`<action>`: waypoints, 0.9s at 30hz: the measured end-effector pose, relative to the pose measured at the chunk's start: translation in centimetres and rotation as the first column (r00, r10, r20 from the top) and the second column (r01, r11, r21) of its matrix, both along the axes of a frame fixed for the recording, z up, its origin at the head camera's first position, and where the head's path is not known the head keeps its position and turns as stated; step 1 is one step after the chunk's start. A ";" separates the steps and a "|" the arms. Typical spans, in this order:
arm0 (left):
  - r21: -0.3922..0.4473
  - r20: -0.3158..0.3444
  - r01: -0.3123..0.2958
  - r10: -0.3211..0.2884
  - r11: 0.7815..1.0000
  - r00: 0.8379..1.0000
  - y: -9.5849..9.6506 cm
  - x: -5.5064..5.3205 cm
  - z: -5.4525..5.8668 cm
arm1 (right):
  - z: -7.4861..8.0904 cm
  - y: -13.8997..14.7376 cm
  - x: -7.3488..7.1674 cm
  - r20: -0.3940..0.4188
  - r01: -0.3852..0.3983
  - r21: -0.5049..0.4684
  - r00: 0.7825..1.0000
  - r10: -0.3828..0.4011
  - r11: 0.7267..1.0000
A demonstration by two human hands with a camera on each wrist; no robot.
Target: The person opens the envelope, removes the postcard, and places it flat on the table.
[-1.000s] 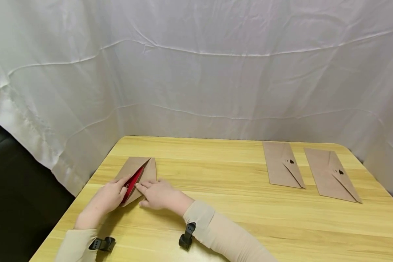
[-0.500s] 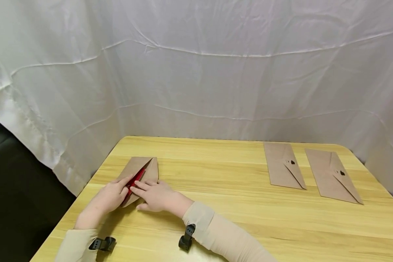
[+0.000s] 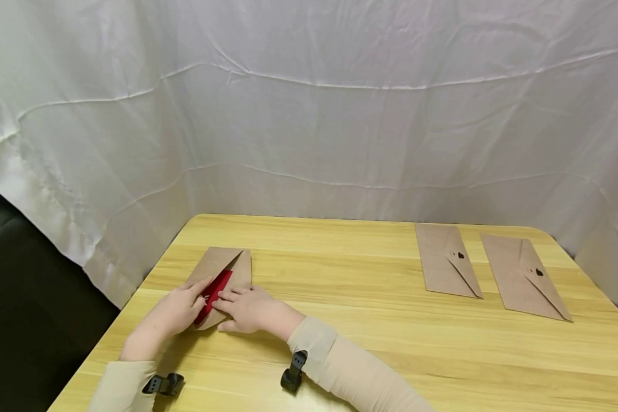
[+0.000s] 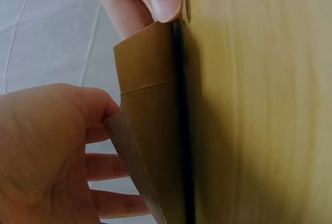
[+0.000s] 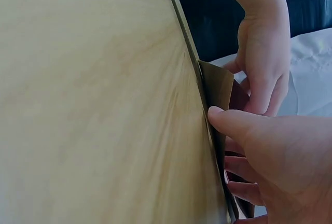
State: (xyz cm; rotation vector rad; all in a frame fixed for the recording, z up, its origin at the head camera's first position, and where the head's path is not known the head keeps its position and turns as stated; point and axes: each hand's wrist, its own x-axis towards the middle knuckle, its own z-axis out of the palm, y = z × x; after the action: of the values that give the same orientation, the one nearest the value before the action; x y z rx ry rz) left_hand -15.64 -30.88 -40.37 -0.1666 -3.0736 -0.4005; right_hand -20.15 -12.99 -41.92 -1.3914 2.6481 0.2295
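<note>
A brown paper envelope lies at the left of the table, its mouth spread open. Inside shows a flat red piece with small light marks; it looks like red paper, and its kind cannot be told. My left hand holds the envelope's left panel, with the thumb at the mouth's edge in the left wrist view. Straight fingers of my right hand rest on the flap side beside the red piece. Its thumb touches the envelope's near end in the right wrist view. Parts of both hands' fingertips are hidden.
Two more brown envelopes with dark seal-like marks lie at the table's right. White curtains hang behind the wooden table. A black surface is beyond the left edge.
The envelope has shifted slightly right and its mouth gapes wider, showing more red. The right fingers reached further over the opening half a second ago and have drawn back slightly.
</note>
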 end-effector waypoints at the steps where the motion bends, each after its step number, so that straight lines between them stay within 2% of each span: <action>1: 0.002 0.002 0.000 0.000 1.000 1.000 0.0 0.0 0.0 | 0.0 0.0 0.0 -0.005 0.001 0.005 1.000 -0.001 1.000; 6: 0.015 0.002 0.005 -0.005 1.000 1.000 0.2 0.2 0.0 | 0.1 -0.1 0.1 -0.024 0.005 0.010 1.000 -0.004 1.000; 14: 0.008 0.024 -0.001 0.001 1.000 1.000 0.3 0.1 0.1 | -0.1 -0.3 0.1 -0.003 0.026 0.006 1.000 -0.026 1.000; 27: 0.003 0.032 -0.002 0.002 1.000 0.999 0.5 0.1 0.4 | 0.0 0.0 0.1 -0.002 -0.015 0.020 1.000 0.015 1.000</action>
State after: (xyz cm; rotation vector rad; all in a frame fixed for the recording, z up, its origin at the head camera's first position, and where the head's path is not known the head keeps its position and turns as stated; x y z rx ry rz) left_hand -15.53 -30.35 -40.01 -0.1582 -3.1040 -0.4116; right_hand -20.02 -12.99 -41.87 -1.4055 2.6302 0.2588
